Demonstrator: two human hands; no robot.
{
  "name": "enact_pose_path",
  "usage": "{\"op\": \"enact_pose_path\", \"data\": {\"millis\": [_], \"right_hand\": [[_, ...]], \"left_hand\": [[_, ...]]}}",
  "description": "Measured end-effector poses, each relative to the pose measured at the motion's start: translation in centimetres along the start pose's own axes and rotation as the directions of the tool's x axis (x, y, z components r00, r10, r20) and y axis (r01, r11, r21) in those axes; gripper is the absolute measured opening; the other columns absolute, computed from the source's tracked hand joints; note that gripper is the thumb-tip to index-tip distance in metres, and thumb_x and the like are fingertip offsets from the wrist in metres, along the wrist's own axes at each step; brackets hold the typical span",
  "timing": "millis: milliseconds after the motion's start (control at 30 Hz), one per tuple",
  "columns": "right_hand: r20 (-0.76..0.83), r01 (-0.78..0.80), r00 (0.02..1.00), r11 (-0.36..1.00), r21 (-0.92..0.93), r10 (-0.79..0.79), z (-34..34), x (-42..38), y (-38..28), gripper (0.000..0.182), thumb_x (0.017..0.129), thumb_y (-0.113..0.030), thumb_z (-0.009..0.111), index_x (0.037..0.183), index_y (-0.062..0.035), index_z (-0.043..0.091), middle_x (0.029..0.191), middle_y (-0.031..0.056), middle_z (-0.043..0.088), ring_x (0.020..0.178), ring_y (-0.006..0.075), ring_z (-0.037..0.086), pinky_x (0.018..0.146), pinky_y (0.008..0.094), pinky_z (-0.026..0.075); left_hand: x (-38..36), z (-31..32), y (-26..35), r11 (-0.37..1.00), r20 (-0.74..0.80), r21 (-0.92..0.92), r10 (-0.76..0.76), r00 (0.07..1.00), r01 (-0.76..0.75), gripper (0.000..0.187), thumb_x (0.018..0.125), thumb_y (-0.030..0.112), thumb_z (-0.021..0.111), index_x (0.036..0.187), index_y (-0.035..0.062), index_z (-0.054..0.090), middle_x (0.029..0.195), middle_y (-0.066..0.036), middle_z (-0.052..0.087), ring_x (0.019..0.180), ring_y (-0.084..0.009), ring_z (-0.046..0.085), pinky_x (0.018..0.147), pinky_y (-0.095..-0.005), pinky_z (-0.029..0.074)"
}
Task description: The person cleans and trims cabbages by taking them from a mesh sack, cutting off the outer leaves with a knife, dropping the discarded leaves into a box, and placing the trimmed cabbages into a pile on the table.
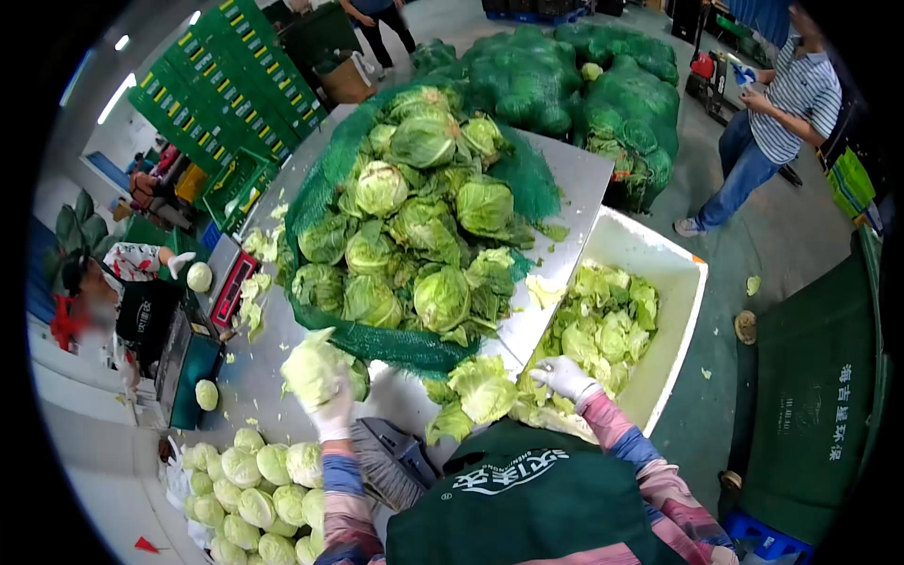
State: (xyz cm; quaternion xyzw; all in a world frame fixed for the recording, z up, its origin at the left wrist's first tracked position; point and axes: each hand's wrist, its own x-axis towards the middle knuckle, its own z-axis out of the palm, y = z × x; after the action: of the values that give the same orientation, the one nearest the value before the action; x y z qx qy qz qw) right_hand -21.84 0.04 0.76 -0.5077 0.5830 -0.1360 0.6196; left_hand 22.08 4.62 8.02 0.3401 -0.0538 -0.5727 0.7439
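My left hand [331, 411], in a white glove, is closed around a pale green cabbage [314, 365] and holds it up over the metal table [268, 372]. My gloved right hand [565, 379] is over the near end of a white bin [680, 315], fingers loosely stretched and no object visible in them. Beneath it and beside it are loose cabbage leaves [603, 325]. Some outer leaves [482, 388] lie on the table edge between my hands. Ahead, a heap of untrimmed cabbages [414, 221] sits in an opened green net [405, 347].
Trimmed cabbages [256, 499] are piled at lower left, near a brush [391, 461]. A scale [231, 292] and a co-worker [137, 301] are at left. Full net sacks [523, 80], stacked green crates [231, 85] and a standing person [777, 113] are beyond. A large green bin [810, 395] stands right.
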Motion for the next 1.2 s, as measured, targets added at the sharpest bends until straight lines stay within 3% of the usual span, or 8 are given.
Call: {"op": "enact_pose_path", "data": {"millis": [167,333,467,600,700,900,1033,1200], "right_hand": [[-0.224,0.292,0.938,0.951,0.098,-0.264,-5.7,1.1,-12.0,0.043,0.091,-0.029,0.062,0.118,0.0046,0.057,0.076,0.0064,0.067,0.053,0.0096,0.057,0.049,0.0237,0.046],[-0.388,0.541,0.811,0.814,0.211,-0.438,-6.6,1.8,-21.1,0.041,0.093,-0.029,0.058,0.121,0.0001,0.056,0.079,0.0037,0.067,0.052,0.0073,0.055,0.044,0.0215,0.042],[0.328,0.423,0.87,0.899,-0.116,-0.367,-0.8,1.6,-18.0,0.049,0.092,-0.036,0.055,0.138,-0.0208,0.045,0.128,0.0093,0.059,0.115,0.0236,0.058,0.095,0.0364,0.047],[0.61,0.367,0.791,0.84,-0.401,-0.054,7.9,3.5,-6.1,0.062,0.091,-0.037,0.053,0.147,-0.0227,0.031,0.104,0.0147,0.067,0.078,0.0226,0.065,0.074,0.0329,0.053],[0.493,0.263,0.869,0.875,-0.407,-0.031,6.3,5.1,3.1,0.067,0.09,-0.035,0.055,0.149,-0.0237,0.026,0.089,0.0123,0.067,0.054,0.0191,0.058,0.054,0.0326,0.051],[-0.476,-0.278,0.88,0.809,-0.518,-0.002,-6.5,0.8,8.7,0.052,0.087,-0.029,0.062,0.128,0.0003,0.048,0.09,0.0168,0.068,0.071,0.019,0.066,0.062,0.034,0.053],[-0.485,-0.062,0.874,0.986,-0.157,-0.022,-8.5,1.5,7.2,0.053,0.084,-0.036,0.063,0.121,0.0007,0.056,0.099,0.021,0.067,0.088,0.0341,0.065,0.081,0.0403,0.05],[-0.302,0.132,0.953,0.888,0.44,0.009,-4.2,0.6,-4.0,0.039,0.091,-0.032,0.062,0.118,-0.0046,0.061,0.092,0.0016,0.067,0.078,0.0111,0.059,0.065,0.0279,0.048]], "left_hand": [[4.1,-15.0,10.9,0.89,-0.358,-0.222,0.306,0.882,-0.398,0.054,0.087,0.045,0.054,0.129,0.0112,0.051,0.127,-0.01,0.054,0.117,-0.0291,0.05,0.093,-0.0442,0.049],[7.2,-9.1,12.0,0.847,-0.395,-0.288,0.32,0.861,-0.447,0.07,0.084,0.045,0.065,0.135,0.003,0.04,0.134,-0.021,0.044,0.122,-0.0358,0.047,0.102,-0.0452,0.044],[9.6,3.2,4.3,0.963,0.185,0.234,0.089,0.979,-0.132,0.067,0.089,0.042,0.063,0.133,-0.0021,0.038,0.128,-0.025,0.048,0.123,-0.0349,0.047,0.099,-0.0424,0.046],[12.3,9.3,-6.6,0.621,0.247,0.777,-0.151,0.957,-0.102,0.061,0.09,0.04,0.06,0.129,-0.0044,0.045,0.115,-0.021,0.06,0.108,-0.0299,0.06,0.091,-0.0376,0.049],[15.7,7.4,-13.1,-0.081,0.053,0.995,-0.144,0.988,-0.065,0.076,0.079,0.05,0.071,0.126,-0.0058,0.05,0.11,-0.015,0.065,0.105,-0.0245,0.061,0.086,-0.0337,0.049],[12.5,8.1,-17.6,0.542,0.098,0.838,-0.274,0.957,0.07,0.092,0.065,0.034,0.087,0.131,-0.0047,0.037,0.11,-0.014,0.062,0.099,-0.0222,0.061,0.082,-0.0336,0.052],[8.0,9.8,-19.4,-0.133,0.429,0.898,0.057,0.901,-0.419,0.099,0.054,0.035,0.089,0.132,-0.0011,0.039,0.124,-0.02,0.051,0.111,-0.0324,0.053,0.096,-0.0419,0.044],[2.4,11.2,-22.6,0.048,0.612,0.789,-0.153,0.776,-0.613,0.106,0.056,0.025,0.087,0.141,0.002,0.029,0.131,-0.022,0.043,0.124,-0.0369,0.04,0.107,-0.0429,0.033]]}}
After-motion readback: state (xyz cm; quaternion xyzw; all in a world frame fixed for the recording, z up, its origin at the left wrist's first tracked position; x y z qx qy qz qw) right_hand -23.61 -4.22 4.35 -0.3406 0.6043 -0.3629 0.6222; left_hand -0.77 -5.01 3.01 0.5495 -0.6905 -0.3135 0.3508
